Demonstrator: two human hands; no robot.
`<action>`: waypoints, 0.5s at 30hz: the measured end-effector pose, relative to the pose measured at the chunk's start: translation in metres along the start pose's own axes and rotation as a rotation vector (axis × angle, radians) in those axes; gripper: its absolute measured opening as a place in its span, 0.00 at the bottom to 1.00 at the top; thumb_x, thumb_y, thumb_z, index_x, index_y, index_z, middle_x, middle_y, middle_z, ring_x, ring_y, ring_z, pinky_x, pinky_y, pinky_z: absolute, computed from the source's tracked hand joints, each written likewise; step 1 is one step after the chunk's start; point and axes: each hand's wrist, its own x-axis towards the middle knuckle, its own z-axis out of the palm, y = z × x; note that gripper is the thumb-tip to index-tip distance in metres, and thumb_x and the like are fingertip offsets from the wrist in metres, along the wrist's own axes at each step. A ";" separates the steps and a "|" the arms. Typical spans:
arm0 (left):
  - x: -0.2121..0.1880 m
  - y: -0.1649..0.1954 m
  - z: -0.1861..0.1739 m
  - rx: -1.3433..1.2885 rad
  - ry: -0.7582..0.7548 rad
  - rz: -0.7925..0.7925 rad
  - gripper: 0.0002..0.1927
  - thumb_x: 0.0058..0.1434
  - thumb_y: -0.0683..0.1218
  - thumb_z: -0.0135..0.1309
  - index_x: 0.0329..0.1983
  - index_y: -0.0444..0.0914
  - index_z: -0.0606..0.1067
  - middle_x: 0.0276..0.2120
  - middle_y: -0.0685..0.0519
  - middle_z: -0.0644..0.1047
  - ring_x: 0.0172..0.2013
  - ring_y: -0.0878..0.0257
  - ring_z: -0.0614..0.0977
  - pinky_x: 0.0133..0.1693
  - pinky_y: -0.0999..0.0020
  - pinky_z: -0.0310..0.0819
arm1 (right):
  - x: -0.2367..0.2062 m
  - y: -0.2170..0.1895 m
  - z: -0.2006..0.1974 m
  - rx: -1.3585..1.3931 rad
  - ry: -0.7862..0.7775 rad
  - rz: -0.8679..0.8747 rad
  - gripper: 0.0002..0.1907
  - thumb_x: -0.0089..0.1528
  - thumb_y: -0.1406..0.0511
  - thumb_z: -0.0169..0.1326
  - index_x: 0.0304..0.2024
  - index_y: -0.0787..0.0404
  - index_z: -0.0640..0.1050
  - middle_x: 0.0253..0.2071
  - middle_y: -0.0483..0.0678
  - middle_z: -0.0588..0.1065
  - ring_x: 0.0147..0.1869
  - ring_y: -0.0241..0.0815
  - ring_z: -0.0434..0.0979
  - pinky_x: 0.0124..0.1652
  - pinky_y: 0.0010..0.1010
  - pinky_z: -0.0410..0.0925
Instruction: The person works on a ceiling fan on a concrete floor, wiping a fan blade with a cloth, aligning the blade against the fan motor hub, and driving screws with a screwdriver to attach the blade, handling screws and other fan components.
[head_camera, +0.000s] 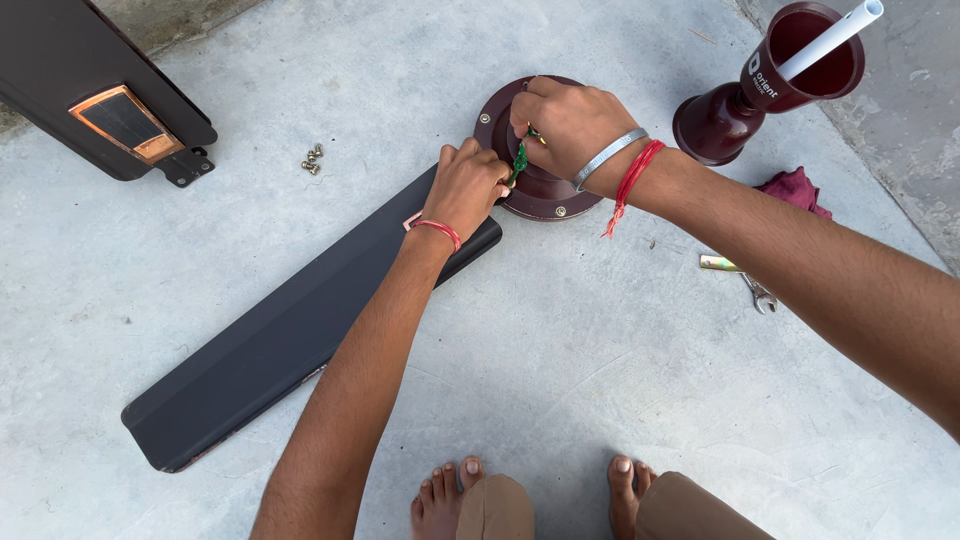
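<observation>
Concrete floor (620, 380), hands (520, 160) over motor hub (545, 195)

Both hands (515, 160) on maroon fan motor (545, 195) — dark blade (290, 330) beside.

Fan motor (545, 195) top under hands.

White printed label (765, 80) on maroon cup, top right; no pkgs, screens.
</observation>
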 end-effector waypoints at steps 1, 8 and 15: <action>-0.001 -0.001 0.002 -0.007 0.018 0.004 0.06 0.63 0.47 0.59 0.33 0.40 0.82 0.29 0.58 0.79 0.40 0.63 0.73 0.48 0.63 0.63 | 0.001 -0.001 0.000 0.004 -0.001 -0.003 0.05 0.59 0.68 0.62 0.35 0.62 0.79 0.39 0.48 0.78 0.35 0.45 0.82 0.35 0.35 0.76; -0.008 -0.003 0.008 -0.049 0.086 -0.015 0.05 0.62 0.46 0.59 0.35 0.41 0.82 0.30 0.59 0.80 0.39 0.64 0.73 0.48 0.64 0.64 | 0.002 -0.005 -0.001 -0.010 -0.018 -0.004 0.05 0.59 0.68 0.62 0.35 0.61 0.80 0.40 0.48 0.78 0.34 0.45 0.81 0.34 0.35 0.76; -0.002 0.000 0.004 0.099 -0.013 0.015 0.08 0.65 0.48 0.57 0.33 0.41 0.82 0.31 0.58 0.80 0.42 0.64 0.74 0.50 0.65 0.64 | 0.003 -0.005 0.000 -0.052 -0.031 -0.003 0.04 0.59 0.67 0.62 0.35 0.61 0.80 0.40 0.48 0.78 0.34 0.45 0.82 0.34 0.34 0.76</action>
